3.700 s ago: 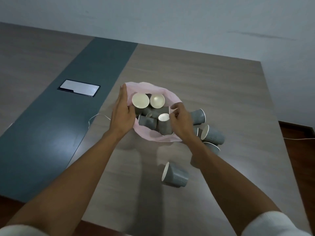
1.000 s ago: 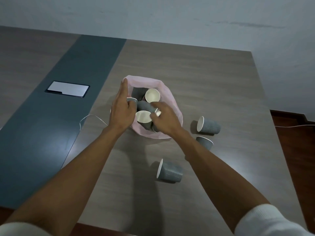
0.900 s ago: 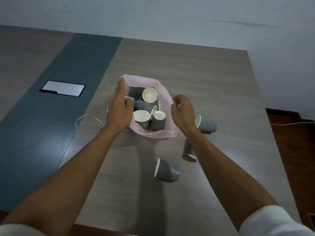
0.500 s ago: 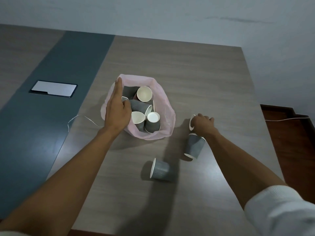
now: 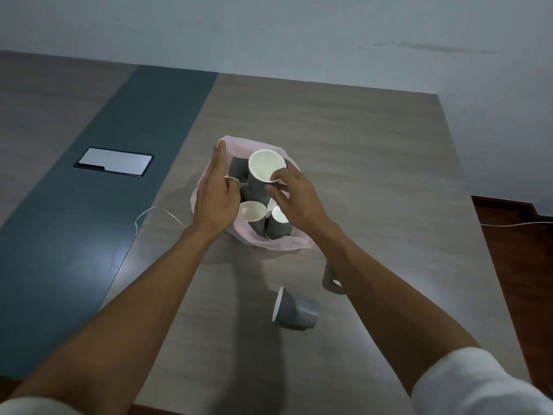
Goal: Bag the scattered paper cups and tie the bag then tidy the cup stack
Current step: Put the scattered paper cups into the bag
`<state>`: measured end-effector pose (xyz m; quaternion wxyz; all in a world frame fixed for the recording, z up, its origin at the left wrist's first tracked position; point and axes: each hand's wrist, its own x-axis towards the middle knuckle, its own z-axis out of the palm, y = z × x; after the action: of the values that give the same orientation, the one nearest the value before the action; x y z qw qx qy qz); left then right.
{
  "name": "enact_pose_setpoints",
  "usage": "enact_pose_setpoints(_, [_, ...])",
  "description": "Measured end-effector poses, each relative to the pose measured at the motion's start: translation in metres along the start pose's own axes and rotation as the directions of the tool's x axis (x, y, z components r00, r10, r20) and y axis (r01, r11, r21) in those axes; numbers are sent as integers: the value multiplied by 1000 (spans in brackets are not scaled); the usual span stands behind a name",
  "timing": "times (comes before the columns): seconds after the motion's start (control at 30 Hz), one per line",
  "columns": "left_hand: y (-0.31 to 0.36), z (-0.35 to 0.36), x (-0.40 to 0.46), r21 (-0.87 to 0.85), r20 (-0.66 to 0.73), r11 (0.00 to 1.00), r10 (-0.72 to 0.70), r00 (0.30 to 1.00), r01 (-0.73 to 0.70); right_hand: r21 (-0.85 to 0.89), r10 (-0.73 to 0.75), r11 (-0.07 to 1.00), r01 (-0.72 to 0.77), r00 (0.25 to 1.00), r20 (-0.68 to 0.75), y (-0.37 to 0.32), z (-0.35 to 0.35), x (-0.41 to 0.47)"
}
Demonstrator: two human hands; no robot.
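Between my two hands sits the pink bag (image 5: 273, 242), open at the top and standing on the wooden surface (image 5: 374, 163). My right hand (image 5: 294, 197) is over the bag mouth and pinches a grey paper cup (image 5: 263, 175) at its rim, thumb on the near edge and the fingers curled behind it; the cup is tilted, its white inside facing up toward me. My left hand (image 5: 217, 193) has the fingers straight and together, and lies flat along the left wall of the bag. Several more cups (image 5: 278, 224) lie inside the bag, below the held one. Outside the bag, well apart from both hands, one cup on its side (image 5: 294, 310) lies near my right forearm, and another cup (image 5: 329, 280) is partly hidden behind that forearm. Far to the left a flat panel (image 5: 115, 160) is set in the dark strip.
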<state>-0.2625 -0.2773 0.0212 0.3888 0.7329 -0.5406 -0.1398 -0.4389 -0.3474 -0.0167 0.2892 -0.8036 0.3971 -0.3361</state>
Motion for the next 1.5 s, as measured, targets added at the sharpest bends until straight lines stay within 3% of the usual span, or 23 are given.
enact_pose_setpoints(0.07, [1,-2,2,3,-4,1000,-5,1000,5,-82,37,996,-32,997,67,0,6,10])
enact_pose_setpoints(0.23, [1,-2,7,-1,9,1000,12,1000,-12,-166,190,969,-181,981,37,-15,-11,-5])
enact_pose_setpoints(0.3, [1,-1,8,-16,16,1000,14,1000,-14,-95,199,979,-179,934,296,-18,-19,-19])
enact_pose_setpoints(0.33, [2,0,8,-18,22,1000,13,1000,-13,-87,227,974,-211,847,480,-17,-21,-26])
enact_pose_setpoints(0.4, [2,2,7,-14,33,1000,17,999,-16,-153,288,950,-271,581,762,-16,-20,-46])
enact_pose_setpoints(0.47, [2,3,6,-9,37,1000,16,999,-16,-270,330,941,-203,384,862,-9,-10,-68])
enact_pose_setpoints(0.53, [1,2,4,-8,37,1000,7,999,-7,-367,377,926,-93,305,875,0,7,-90])
enact_pose_setpoints(0.57, [2,2,2,-10,36,1000,2,999,-1,-401,397,915,-51,304,866,6,13,-100])
enact_pose_setpoints(0.73, [-1,0,-4,-8,23,1000,23,999,-22,-420,386,906,45,317,866,13,25,-122])
enact_pose_setpoints(0.83, [-3,-2,-7,-2,26,1000,18,1000,-18,-357,332,934,-11,395,857,-8,-1,-99])
enact_pose_setpoints(0.87, [-3,-3,-8,-3,28,1000,15,999,-15,-307,308,949,-77,449,839,-17,-16,-86])
enact_pose_setpoints(0.93, [-4,-4,-9,-2,32,1000,7,999,-7,-138,260,962,-236,631,731,-31,-47,-58])
enact_pose_setpoints(1.0, [-5,-5,-10,-1,38,1000,3,999,-3,61,280,934,-352,827,487,-37,-67,-34])
enact_pose_setpoints(1.1, [-8,-11,-9,-7,47,1000,-22,999,22,182,223,955,-233,972,78,-40,-63,-13])
enact_pose_setpoints(1.2, [-8,-18,-5,-30,38,999,-37,999,38,154,23,988,-13,998,-62,-38,-30,-10])
enact_pose_setpoints(1.3, [-8,-23,0,-49,16,997,-56,998,56,59,-99,993,99,995,-6,-29,6,-11])
enact_pose_setpoints(1.5, [-12,-24,6,-96,21,994,-53,998,55,-152,-155,972,178,977,149,-27,29,1])
